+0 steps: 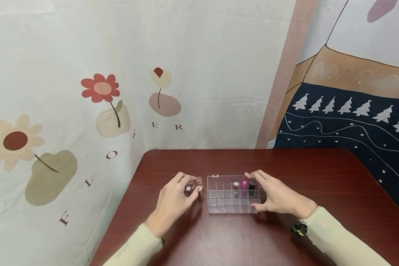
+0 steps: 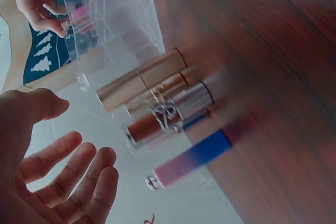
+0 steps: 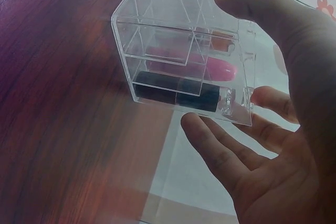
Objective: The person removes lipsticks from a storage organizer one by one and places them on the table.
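My left hand [image 1: 173, 199] hovers over several upright lip tubes on the table, fingers loosely bent and apart from them in the left wrist view. Among these are a gold tube [image 2: 137, 81], a silver-capped brown one [image 2: 144, 128] and a pink-to-blue one [image 2: 194, 158]. With my right hand [image 1: 279, 194] I hold the right end of a clear compartment box [image 1: 216, 208], thumb at the front and fingers at the back. Its back row contains a silver-topped tube [image 1: 236, 187], a magenta tube [image 1: 244, 188] and a black tube [image 3: 197, 94].
A dark red-brown table [image 1: 229, 240] bears the box and the loose tubes. Behind it hangs a pale cloth [image 1: 219, 74] printed with flowers. On the right hangs a dark blue cloth [image 1: 339, 122] with white trees.
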The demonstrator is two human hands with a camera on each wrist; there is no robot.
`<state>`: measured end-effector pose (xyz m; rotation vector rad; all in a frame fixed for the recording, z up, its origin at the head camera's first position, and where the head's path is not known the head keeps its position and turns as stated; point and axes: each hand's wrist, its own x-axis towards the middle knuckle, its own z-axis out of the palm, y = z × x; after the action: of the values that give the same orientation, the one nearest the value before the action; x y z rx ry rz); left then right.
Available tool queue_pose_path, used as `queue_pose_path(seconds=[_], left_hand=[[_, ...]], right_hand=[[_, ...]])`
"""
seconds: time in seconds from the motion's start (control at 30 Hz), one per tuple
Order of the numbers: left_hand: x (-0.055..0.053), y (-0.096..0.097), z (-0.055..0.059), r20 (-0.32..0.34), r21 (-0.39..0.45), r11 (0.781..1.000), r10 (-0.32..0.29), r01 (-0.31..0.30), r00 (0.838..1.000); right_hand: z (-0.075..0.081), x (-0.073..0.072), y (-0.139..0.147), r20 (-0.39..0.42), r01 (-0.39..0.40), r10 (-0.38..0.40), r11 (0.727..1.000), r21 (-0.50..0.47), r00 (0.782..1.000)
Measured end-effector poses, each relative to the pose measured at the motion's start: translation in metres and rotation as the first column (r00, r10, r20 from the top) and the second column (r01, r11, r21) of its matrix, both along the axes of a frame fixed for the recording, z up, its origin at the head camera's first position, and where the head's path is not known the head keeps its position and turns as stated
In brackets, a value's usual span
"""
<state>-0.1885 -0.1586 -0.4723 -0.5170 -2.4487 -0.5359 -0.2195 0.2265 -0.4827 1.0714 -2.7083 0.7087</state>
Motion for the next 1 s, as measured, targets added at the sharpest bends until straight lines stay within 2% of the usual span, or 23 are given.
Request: queue_pose_path(seconds=[0.13,0.37,0.67,1.0], left_hand=[[0.000,0.011,0.002,-0.018,0.007,0.999,-0.036,0.036,0.999],[0.000,0.031,0.007,0.008,0.000,0.996,-0.088,0.088,0.996],[-0.004,0.055,0.012,-0.013,-0.057,0.986,-0.156,0.155,0.988],[-0.012,0.081,0.015,0.046,-0.110,0.973,-0.199,0.203,0.979]], right_hand=[[0.004,0.002,-0.001,0.013,0.017,-0.018,1.000,0.019,1.000],[0.004,0.003,-0.001,0.023,0.013,-0.013,1.000,0.016,1.000],[0.003,0.001,-0.001,0.007,0.008,-0.008,1.000,0.010,1.000],[0.003,0.001,-0.001,0.020,0.007,-0.007,1.000,0.007,1.000]])
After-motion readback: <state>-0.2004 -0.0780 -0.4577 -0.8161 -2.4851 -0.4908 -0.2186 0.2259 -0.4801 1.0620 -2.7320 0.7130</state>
